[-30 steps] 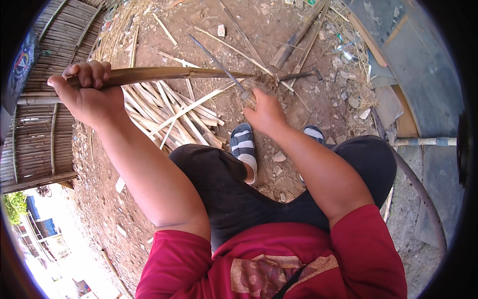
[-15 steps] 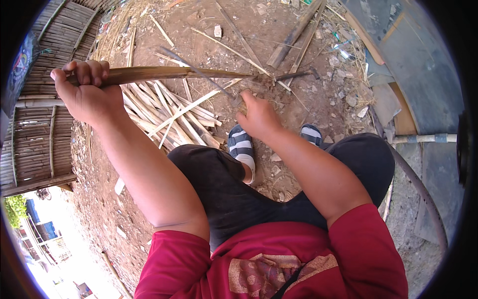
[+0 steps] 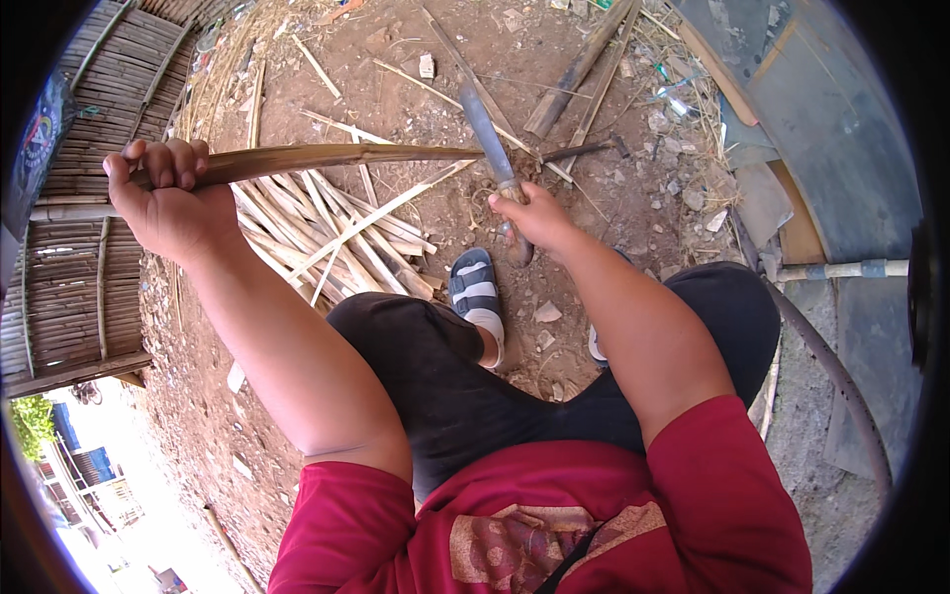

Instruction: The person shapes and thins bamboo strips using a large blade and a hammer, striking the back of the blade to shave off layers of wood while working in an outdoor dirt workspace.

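My left hand (image 3: 170, 188) is closed around the near-left end of a long brown bamboo strip (image 3: 327, 158). The strip reaches across to the right, roughly level, its far tip close to the blade in my other hand. Around the handle of a machete (image 3: 482, 119) my right hand (image 3: 534, 220) is closed. Its broad grey blade points up and slightly left, away from me, and passes by the strip's right end; whether the two touch I cannot tell. The butt of the handle shows below my fingers.
Split pale bamboo strips (image 3: 336, 233) lie heaped on the dirt beyond my left knee. A hammer-like tool (image 3: 589, 148) and dark wooden planks (image 3: 582, 74) lie farther off. A woven bamboo wall (image 3: 69, 287) stands left; grey sheets (image 3: 841, 129) and a curved pipe (image 3: 831, 371) are right.
The machete has swung from pointing left across the strip to pointing up and away, its broad side now showing. My right hand has moved slightly right; the left hand keeps hold of the strip.
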Motion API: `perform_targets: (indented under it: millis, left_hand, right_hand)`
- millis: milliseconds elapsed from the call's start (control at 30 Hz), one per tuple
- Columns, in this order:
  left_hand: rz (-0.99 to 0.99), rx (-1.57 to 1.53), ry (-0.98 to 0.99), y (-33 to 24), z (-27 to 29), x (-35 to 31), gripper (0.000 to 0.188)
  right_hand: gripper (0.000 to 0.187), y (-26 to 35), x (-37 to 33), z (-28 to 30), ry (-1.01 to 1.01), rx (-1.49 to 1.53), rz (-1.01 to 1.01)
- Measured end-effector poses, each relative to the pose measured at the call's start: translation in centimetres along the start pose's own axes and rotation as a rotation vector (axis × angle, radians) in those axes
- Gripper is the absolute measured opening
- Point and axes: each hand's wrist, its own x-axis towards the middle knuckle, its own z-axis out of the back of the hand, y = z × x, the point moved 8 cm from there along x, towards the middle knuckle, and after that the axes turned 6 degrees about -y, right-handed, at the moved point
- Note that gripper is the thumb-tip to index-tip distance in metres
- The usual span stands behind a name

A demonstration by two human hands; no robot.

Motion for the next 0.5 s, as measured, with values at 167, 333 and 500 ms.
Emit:
perform_targets:
  millis: [167,333,500]
  left_hand:
    - [-0.003,-0.007,0.026,0.0,-0.1,0.0,0.026]
    - [0.014,-0.011,0.02,0.0,-0.6,-0.4,0.022]
    - [0.027,-0.034,0.095,0.2,0.1,0.2,0.024]
  right_hand:
    - [0.038,-4.2,1.2,2.1,-0.195,-0.241,-0.174]
    - [0.042,-5.0,1.8,0.7,0.022,0.074,-0.159]
    - [0.043,-3.9,1.1,0.2,0.072,0.07,-0.143]
